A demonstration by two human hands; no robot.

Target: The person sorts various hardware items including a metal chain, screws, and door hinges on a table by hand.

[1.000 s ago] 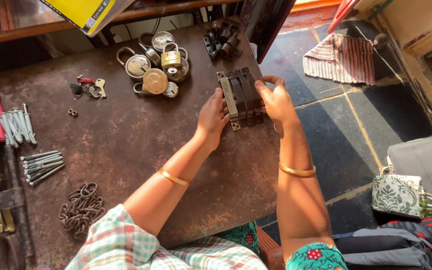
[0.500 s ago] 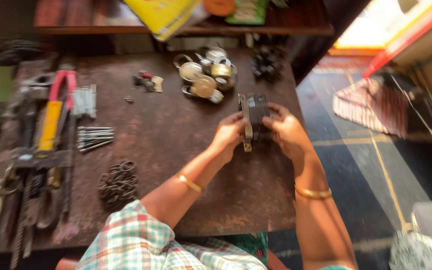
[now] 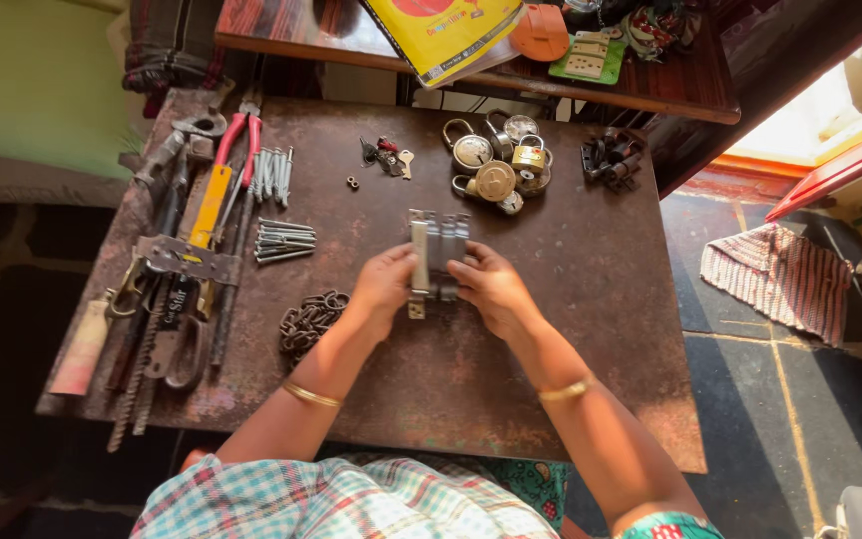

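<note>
**Handles gathered at the middle of the surface**

A second before, the set of metal door handles (image 3: 435, 256) had lain near the right edge of the rusty brown surface (image 3: 571, 329), its pieces side by side and a little spread. By this moment the bundle sat near the middle, below the cluster of padlocks (image 3: 496, 165), and its pieces were pressed close into one tight stack. The shift suggested the person was squaring up and repositioning the handles rather than laying them out singly.

The left hand (image 3: 383, 284) was curled partway closed against the left side of the stack, its fingers touching the pale outer handle. The right hand (image 3: 489, 284) mirrored it on the right side, fingers bent and pressing the darker handles inward. Both hands together clamped the bundle, which appeared to rest on the surface.

To the left lay a rusty chain (image 3: 309, 321), loose nails (image 3: 284, 241) and red-handled pliers (image 3: 234, 140) among other long tools. Small keys (image 3: 388, 158) sat above, and a dark heap of hardware (image 3: 611, 160) lay near the far right corner.
</note>
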